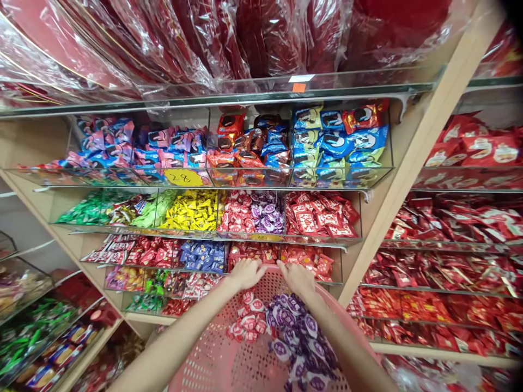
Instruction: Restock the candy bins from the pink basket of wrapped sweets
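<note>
A pink perforated plastic basket [204,354] is tilted in front of me, its far rim up against the candy shelves. My left hand [246,274] is closed on that rim, thumb pointing right. Just to the right, my right hand [297,277] grips the same rim, with a short gap between the two. Inside the basket lie red-and-white wrapped candies [248,318] and a larger heap of purple-and-white wrapped candies [302,343]. My right forearm covers part of the purple heap.
Clear shelf bins hold yellow candies [194,211], purple candies [267,212] and blue packets [203,256]. A yellow price tag [182,177] reads 28. Red plastic-wrapped goods [261,38] fill the top shelf. A wooden upright [412,158] divides off red packets [433,267] at right.
</note>
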Demonstrator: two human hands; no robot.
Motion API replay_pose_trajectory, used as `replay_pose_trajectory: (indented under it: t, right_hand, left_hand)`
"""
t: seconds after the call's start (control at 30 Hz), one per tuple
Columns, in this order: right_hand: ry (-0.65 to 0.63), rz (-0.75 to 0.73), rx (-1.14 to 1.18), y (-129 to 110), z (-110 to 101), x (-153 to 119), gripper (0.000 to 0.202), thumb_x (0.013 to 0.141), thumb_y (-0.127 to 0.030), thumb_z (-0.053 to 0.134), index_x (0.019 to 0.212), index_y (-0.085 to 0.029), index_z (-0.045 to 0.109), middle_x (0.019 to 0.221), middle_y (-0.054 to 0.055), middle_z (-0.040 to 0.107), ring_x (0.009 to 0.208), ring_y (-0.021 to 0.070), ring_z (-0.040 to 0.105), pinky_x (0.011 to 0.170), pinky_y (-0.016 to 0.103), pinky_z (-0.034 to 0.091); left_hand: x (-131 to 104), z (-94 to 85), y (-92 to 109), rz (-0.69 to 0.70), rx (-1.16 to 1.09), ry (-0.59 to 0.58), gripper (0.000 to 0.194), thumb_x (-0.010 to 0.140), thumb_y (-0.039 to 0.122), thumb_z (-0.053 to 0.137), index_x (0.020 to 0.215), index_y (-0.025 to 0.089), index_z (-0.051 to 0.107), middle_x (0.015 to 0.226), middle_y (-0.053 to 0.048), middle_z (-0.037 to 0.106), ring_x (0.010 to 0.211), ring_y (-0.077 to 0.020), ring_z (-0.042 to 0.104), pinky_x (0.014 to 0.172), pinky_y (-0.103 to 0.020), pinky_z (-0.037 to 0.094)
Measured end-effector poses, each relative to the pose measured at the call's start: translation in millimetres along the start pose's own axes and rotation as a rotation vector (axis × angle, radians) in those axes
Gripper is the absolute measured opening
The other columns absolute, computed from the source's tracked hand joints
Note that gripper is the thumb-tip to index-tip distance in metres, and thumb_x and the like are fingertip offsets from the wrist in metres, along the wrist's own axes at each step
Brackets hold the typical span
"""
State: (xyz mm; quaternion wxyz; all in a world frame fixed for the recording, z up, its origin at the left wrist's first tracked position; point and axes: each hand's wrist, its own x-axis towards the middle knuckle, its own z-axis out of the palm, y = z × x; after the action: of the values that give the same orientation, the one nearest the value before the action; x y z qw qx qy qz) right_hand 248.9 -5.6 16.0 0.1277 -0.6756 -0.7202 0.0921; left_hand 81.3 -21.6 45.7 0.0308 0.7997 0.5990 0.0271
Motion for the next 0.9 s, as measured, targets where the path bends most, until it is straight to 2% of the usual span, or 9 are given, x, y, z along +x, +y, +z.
replay_pose_trajectory:
  t: [0.03,0.1,0.2,0.37,0.43,0.57,0.67,0.8,0.9]
  right_hand:
    - [-0.006,-0.005,0.003,-3,0,2,0.066,0.085,-0.056,0.012,0.085,-0.017,0.066,0.086,0.014,0.066,0.088,0.0251,0.060,0.075,0.033,0.040]
    - [-0.036,-0.024,0.010,-8,-2,4,0.064,0.086,-0.053,0.013,0.088,-0.016,0.065,0.090,0.015,0.065,0.091,0.0246,0.059,0.075,0.033,0.039]
    - [-0.132,-0.082,0.028,-14,-9,3,0.056,0.088,-0.047,0.017,0.096,-0.015,0.062,0.095,0.015,0.064,0.093,0.0235,0.058,0.075,0.031,0.039]
    - [-0.206,-0.272,-0.132,-33,-53,-9,0.033,0.079,-0.039,0.046,0.094,-0.013,0.062,0.096,0.014,0.063,0.093,0.0254,0.056,0.073,0.030,0.038]
    - [-0.158,-0.376,-0.072,-49,-76,-8,0.030,0.081,-0.039,0.043,0.087,-0.017,0.063,0.087,0.009,0.064,0.085,0.0210,0.057,0.070,0.027,0.038]
    - [0.132,-0.566,0.107,-86,-104,13,0.024,0.084,-0.031,0.042,0.093,-0.019,0.060,0.092,0.003,0.059,0.090,0.0146,0.051,0.078,0.024,0.034]
    - [0.270,-0.535,0.127,-108,-102,33,0.024,0.082,-0.031,0.047,0.098,-0.017,0.059,0.096,0.005,0.055,0.095,0.0166,0.046,0.081,0.027,0.033]
    - [0.263,-0.410,0.121,-120,-89,48,0.025,0.075,-0.039,0.055,0.083,-0.017,0.064,0.090,0.008,0.055,0.090,0.0200,0.047,0.078,0.031,0.034]
    - [0.253,-0.393,0.182,-121,-80,52,0.018,0.073,-0.036,0.058,0.071,-0.019,0.063,0.085,0.006,0.056,0.086,0.0191,0.048,0.075,0.030,0.035]
  left_hand:
    - [5,2.2,-5,-0.019,-0.014,-0.058,0.048,0.085,0.045,0.021,0.094,0.019,0.059,0.092,-0.010,0.063,0.086,-0.0228,0.058,0.071,-0.032,0.042]
    - [13,2.5,-14,-0.033,-0.026,-0.074,0.050,0.084,0.047,0.021,0.088,0.019,0.062,0.088,-0.010,0.064,0.084,-0.0237,0.060,0.069,-0.033,0.042]
    - [15,2.0,-26,-0.015,-0.013,0.012,0.057,0.079,0.060,0.023,0.086,0.020,0.062,0.085,-0.010,0.065,0.082,-0.0245,0.060,0.068,-0.032,0.042]
    - [10,7.6,-40,-0.029,-0.004,0.049,0.064,0.075,0.067,0.019,0.084,0.020,0.062,0.080,-0.010,0.065,0.081,-0.0242,0.060,0.069,-0.031,0.042]
    - [11,9.7,-43,-0.037,-0.010,0.053,0.066,0.075,0.068,0.019,0.084,0.019,0.062,0.080,-0.010,0.065,0.081,-0.0247,0.060,0.069,-0.032,0.042]
    - [15,12.3,-46,-0.014,-0.027,0.086,0.064,0.077,0.066,0.019,0.085,0.018,0.061,0.080,-0.011,0.065,0.082,-0.0253,0.060,0.070,-0.033,0.042]
    - [17,14.5,-47,0.005,-0.021,0.108,0.062,0.077,0.065,0.019,0.083,0.019,0.061,0.080,-0.010,0.065,0.081,-0.0253,0.060,0.068,-0.033,0.042]
    - [16,16.8,-50,-0.002,-0.016,0.115,0.061,0.078,0.064,0.020,0.081,0.020,0.061,0.079,-0.009,0.065,0.079,-0.0242,0.060,0.067,-0.032,0.042]
    - [15,16.4,-55,-0.019,-0.021,0.130,0.061,0.078,0.065,0.020,0.082,0.020,0.061,0.078,-0.009,0.064,0.078,-0.0229,0.060,0.068,-0.031,0.041]
